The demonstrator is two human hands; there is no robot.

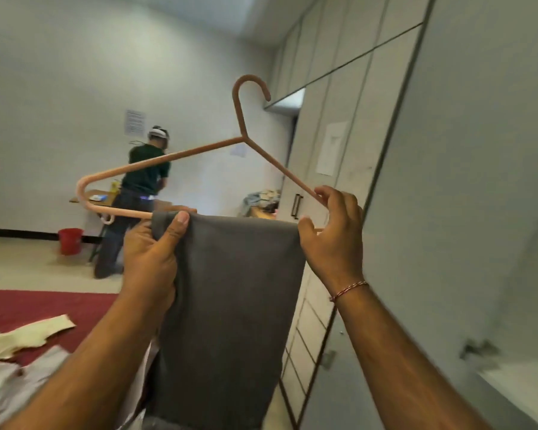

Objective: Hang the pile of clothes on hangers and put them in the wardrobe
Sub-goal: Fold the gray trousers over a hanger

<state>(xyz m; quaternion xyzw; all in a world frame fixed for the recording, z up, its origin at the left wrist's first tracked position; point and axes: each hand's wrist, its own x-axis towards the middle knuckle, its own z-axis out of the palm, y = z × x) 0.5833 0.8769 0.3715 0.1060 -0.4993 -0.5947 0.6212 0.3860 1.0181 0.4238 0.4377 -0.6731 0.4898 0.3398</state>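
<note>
Wardrobe [448, 150] is right alongside, so the grey trousers [230, 290], draped over the bar of the pink hanger [156, 164], are pretty much ready to go in. Fabric is pinched at the fold by the left hand [153, 256], probably to stop sliding, while the hanger's corner is gripped by the right hand [333, 237] to keep it level.

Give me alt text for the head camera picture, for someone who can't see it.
Two hands hold up a pink hanger with grey trousers folded over its bar: the left hand grips the cloth at the bar, the right hand grips the hanger's right end. Wardrobe doors stand at right; clothes lie lower left.
</note>
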